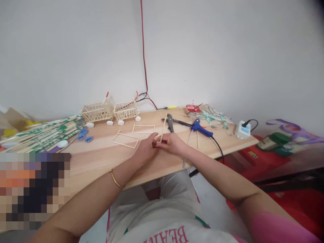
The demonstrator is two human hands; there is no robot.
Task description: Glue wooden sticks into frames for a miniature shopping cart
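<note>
My left hand and my right hand meet over the middle of a wooden board. Both pinch the lower end of a thin wooden stick, which points up and away from me. Two flat rectangular stick frames lie on the board just beyond my left hand. A pair of cutting pliers and a blue glue gun lie just past my right hand.
Two small stick-built carts with white wheels stand at the back. A heap of wrapped sticks and blue caps lie left. A white power adapter sits at the right edge, and a red wire runs up the wall.
</note>
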